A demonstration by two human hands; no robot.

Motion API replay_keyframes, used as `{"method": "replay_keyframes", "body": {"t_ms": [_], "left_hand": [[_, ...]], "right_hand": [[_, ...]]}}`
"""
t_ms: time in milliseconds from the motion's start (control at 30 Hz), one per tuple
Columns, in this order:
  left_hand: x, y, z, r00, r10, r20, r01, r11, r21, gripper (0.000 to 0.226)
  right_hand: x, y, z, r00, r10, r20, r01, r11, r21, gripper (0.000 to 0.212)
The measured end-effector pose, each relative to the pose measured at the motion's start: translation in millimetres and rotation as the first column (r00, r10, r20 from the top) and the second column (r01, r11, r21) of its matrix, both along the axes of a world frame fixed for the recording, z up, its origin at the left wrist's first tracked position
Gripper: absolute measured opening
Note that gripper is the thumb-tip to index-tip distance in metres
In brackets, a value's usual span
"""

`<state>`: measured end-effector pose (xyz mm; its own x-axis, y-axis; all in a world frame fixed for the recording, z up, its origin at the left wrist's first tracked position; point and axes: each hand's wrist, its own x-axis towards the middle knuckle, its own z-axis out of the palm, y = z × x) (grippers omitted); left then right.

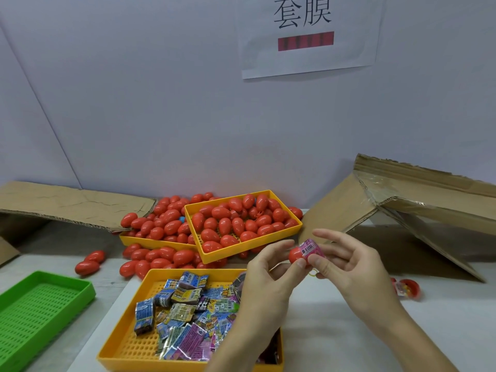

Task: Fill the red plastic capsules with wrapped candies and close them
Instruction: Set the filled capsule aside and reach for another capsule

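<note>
Two hands meet above the desk (335,331). Left hand (271,275): its grip pinches a red capsule half (295,255) between thumb and curled fingers. Right hand (349,267): its grip pinches a pink wrapped candy (311,248), which sits in the capsule's open mouth; the other fingers are spread loosely. Directly below the left forearm, a yellow tray (120,342) holds a heap of wrapped candies (188,310) in blue, yellow and purple; the forearm hides its right part. Behind the hands, a second yellow tray (241,253), tilted and resting on a third (139,241), is full of closed red capsules (236,221); more lie loose on the desk around both. Left foreground: a green perforated tray (40,310). Flattened cardboard (402,205) leans at both sides against the wall, where a paper sign (308,36) hangs. An open red capsule (409,288) lies right of the right wrist.
</note>
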<state>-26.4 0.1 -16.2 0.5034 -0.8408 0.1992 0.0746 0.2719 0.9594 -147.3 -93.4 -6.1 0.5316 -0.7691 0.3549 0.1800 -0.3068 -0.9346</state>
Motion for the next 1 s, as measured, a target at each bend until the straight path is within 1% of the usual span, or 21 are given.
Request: {"method": "replay_keyframes", "body": {"t_ms": [133, 300, 367, 433, 567, 733, 1000], "left_hand": [[-0.4, -0.8, -0.6, 0.999, 0.010, 0.031, -0.010, 1.000, -0.022, 0.022], [0.3, -1.2, -1.5, 0.999, 0.014, 0.040, -0.013, 1.000, -0.021, 0.032], [0.8, -1.6, -2.3, 0.999, 0.021, 0.047, -0.020, 1.000, -0.023, 0.033], [1.7, -2.1, -2.3, 0.996, 0.040, 0.075, -0.039, 0.999, -0.024, 0.032], [2.8, -2.5, -2.0, 0.981, 0.103, 0.164, -0.104, 0.995, 0.000, 0.039], [2.9, -1.8, -1.3, 0.960, 0.145, 0.238, -0.156, 0.987, 0.026, 0.032], [1.5, 0.0, 2.4, 0.931, 0.170, 0.323, -0.196, 0.979, 0.051, 0.032]], "right_hand": [[2.3, 2.0, -1.8, 1.000, -0.010, -0.005, 0.010, 1.000, -0.020, 0.041], [3.4, 1.4, -4.2, 1.000, -0.013, -0.018, 0.012, 0.999, -0.041, 0.036], [3.2, 1.5, -4.8, 0.999, -0.008, -0.032, 0.006, 0.999, -0.050, 0.032], [3.1, 1.3, -4.8, 0.999, 0.000, -0.037, -0.002, 0.999, -0.052, 0.029], [2.7, 0.3, -4.2, 1.000, 0.007, -0.012, -0.008, 0.999, -0.038, 0.029], [1.5, -1.1, -4.0, 1.000, 0.005, -0.003, -0.005, 1.000, -0.031, 0.028], [1.7, -1.5, -3.9, 1.000, -0.010, 0.010, 0.011, 0.999, -0.041, 0.025]]}}
